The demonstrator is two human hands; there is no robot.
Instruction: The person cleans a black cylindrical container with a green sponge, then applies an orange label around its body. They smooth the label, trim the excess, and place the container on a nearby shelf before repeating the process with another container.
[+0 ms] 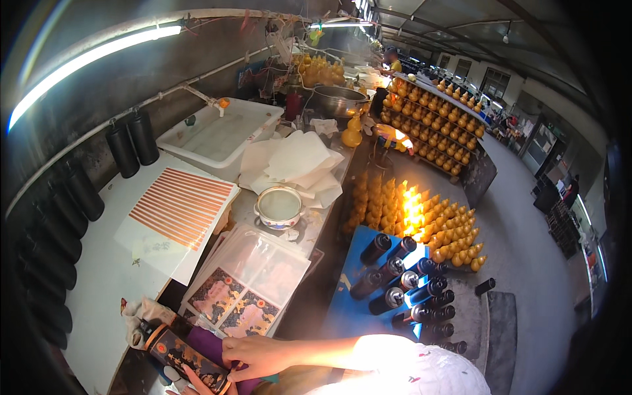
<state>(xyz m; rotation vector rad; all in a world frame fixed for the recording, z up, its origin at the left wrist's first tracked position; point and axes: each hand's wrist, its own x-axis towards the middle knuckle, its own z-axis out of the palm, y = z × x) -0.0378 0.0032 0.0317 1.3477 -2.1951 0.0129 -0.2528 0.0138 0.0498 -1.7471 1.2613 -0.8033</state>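
A dark cylindrical bottle point(178, 352) with an orange and black patterned wrap lies tilted at the lower edge, its neck pointing up and left. My left hand point(192, 383), partly cut off by the frame, holds it from the near side. My right hand point(257, 354) reaches in from the right, its fingers curled against the bottle's lower end. Purple cloth point(203, 343) shows behind the bottle, and a pale crumpled cloth point(150, 311) sits by its neck. Just beyond are clear sheets of similar patterned decals point(249, 315).
A white basin of water point(263, 135), an enamel pot point(279, 209) and papers point(296, 161) are on the bench. A striped sheet point(181, 204) lies left, by black bottles point(49, 257). Rightward stand a blue board point(342, 289) with bottles and several rows of golden gourd-shaped bottles point(454, 227).
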